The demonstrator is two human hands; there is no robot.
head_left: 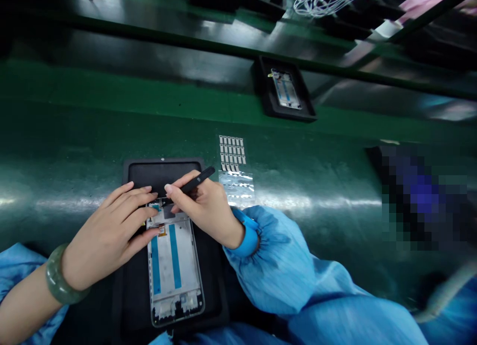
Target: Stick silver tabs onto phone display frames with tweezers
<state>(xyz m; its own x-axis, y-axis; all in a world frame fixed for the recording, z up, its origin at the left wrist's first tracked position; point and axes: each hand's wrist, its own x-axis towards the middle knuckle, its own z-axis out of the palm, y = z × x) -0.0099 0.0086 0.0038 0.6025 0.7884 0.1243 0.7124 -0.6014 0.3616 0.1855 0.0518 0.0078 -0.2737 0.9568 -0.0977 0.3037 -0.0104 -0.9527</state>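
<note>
We pinch black tweezers (196, 182) firmly in our right hand (204, 211), tips on the phone frame (174, 270) in a black tray (164, 173); our left hand (108, 236) lies open, its fingers (139, 200) resting on the frame, gripping nothing

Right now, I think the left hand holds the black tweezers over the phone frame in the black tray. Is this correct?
Not quite: the head view shows the right hand, not the left hand, holding the black tweezers. They are over the phone frame in the black tray, as you said.

A glossy green workbench (74, 131) shines with streaks of light — a dark shelf (149, 52) runs above it.
</note>
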